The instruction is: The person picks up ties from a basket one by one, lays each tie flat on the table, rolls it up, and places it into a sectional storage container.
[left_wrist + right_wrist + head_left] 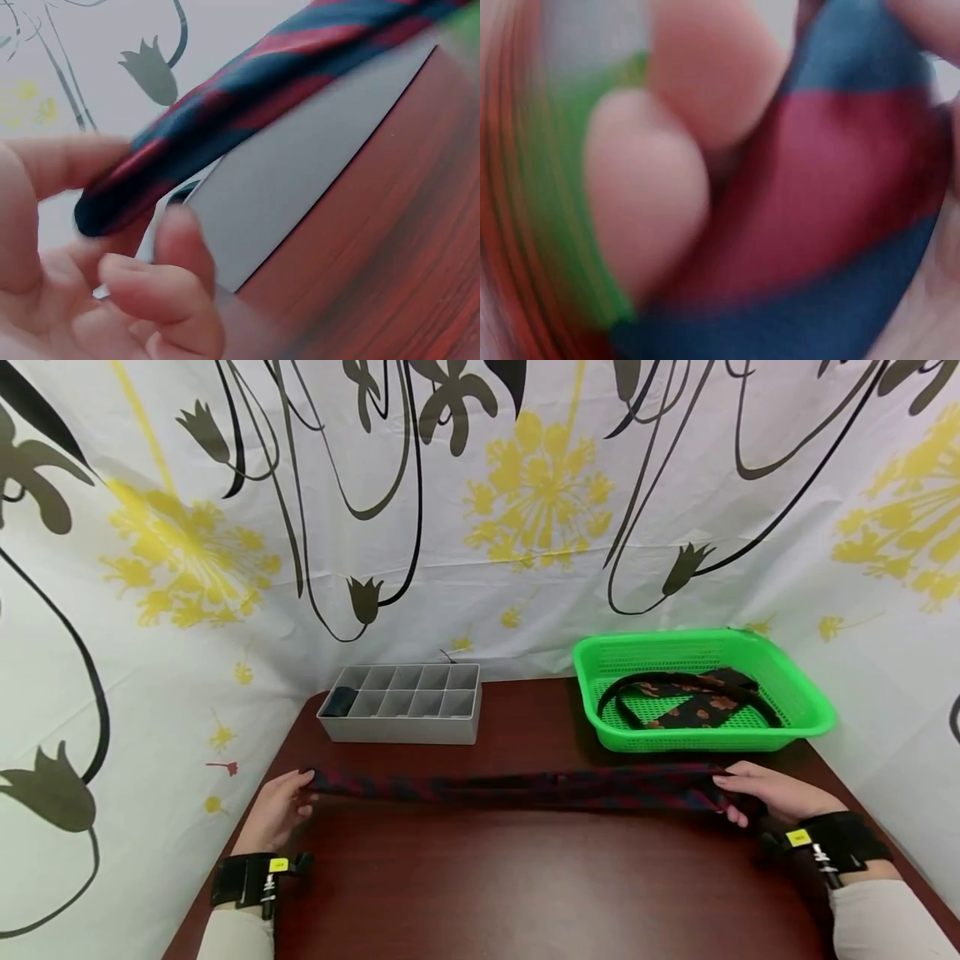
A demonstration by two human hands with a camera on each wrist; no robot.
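A necktie (480, 788) with dark blue and red diagonal stripes is stretched sideways above the brown table, folded into a long narrow band. My left hand (277, 810) pinches its left end between thumb and fingers. In the left wrist view the folded end of the necktie (225, 112) lies at the fingertips, the other fingers loosely curled below. At the other end my right hand (783, 792) grips the necktie. The right wrist view is blurred, with the wide striped cloth (840, 172) close between the fingers (645, 187).
Behind the necktie stands a grey divided box (397, 732); a dark blue rolled cloth (341, 702) sits in its front left compartment. A green plastic basket (705, 742) at the back right holds a dark flowered necktie (697, 710). Patterned white fabric (420, 543) hangs behind the table (525, 885).
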